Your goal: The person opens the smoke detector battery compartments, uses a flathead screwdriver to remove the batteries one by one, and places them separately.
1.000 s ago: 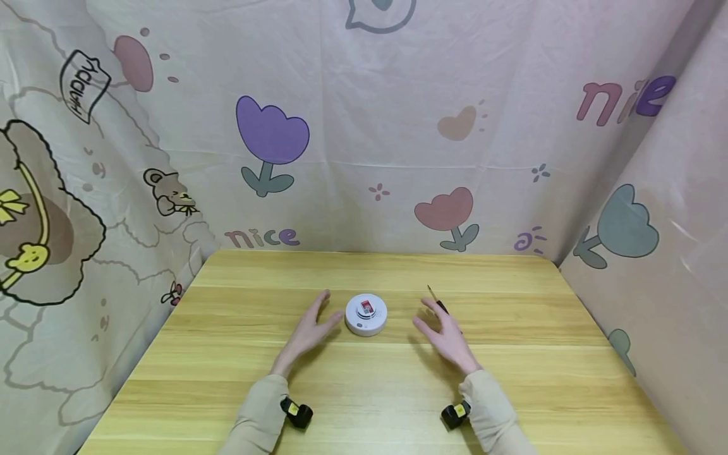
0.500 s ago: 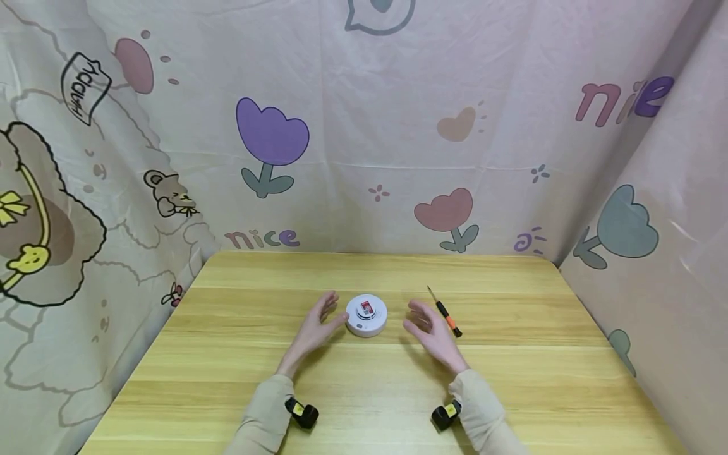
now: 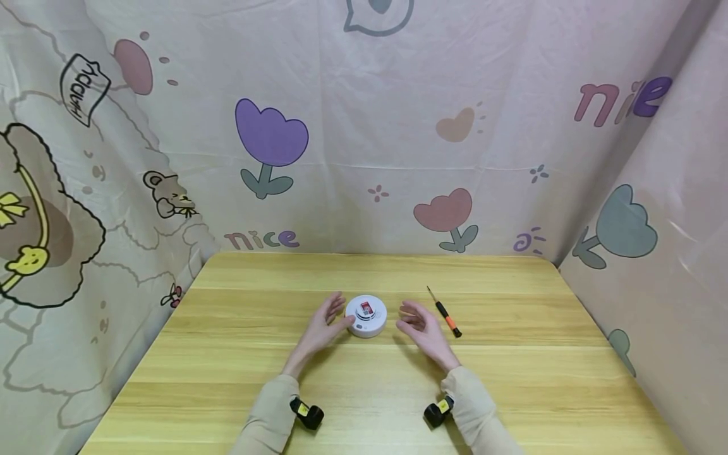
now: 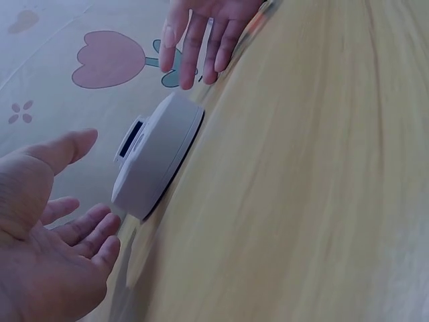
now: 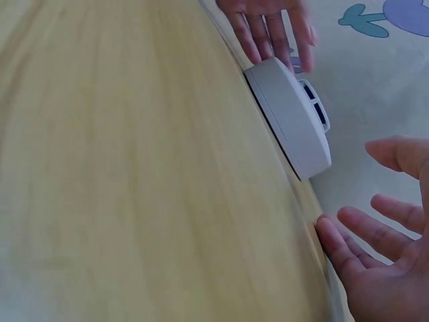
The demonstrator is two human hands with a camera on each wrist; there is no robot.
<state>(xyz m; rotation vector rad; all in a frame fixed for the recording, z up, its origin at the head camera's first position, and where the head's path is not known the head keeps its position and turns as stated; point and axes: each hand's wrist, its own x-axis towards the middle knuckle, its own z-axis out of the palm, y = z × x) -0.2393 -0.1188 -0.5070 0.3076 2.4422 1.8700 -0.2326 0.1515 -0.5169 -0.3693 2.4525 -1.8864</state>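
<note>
A round white smoke detector with a red label on its raised centre lies on the wooden table. On its left side, my left hand has its fingers spread and slightly bent, thumb tip at the rim in the head view. My right hand is held a short gap off to the right, its fingers loosely curved. Both wrist views show the detector's side between the two palms, and neither hand grips it. A screwdriver with a black and orange handle lies just beyond my right hand.
The wooden table runs back to a patterned cloth curtain, which also hangs along the left and right sides. Each sleeve carries a small black wrist camera.
Both hands have moved inward toward the smoke detector, the right one farther. The screwdriver, partly covered by the right hand before, now shows in full. The detector has stayed in place.
</note>
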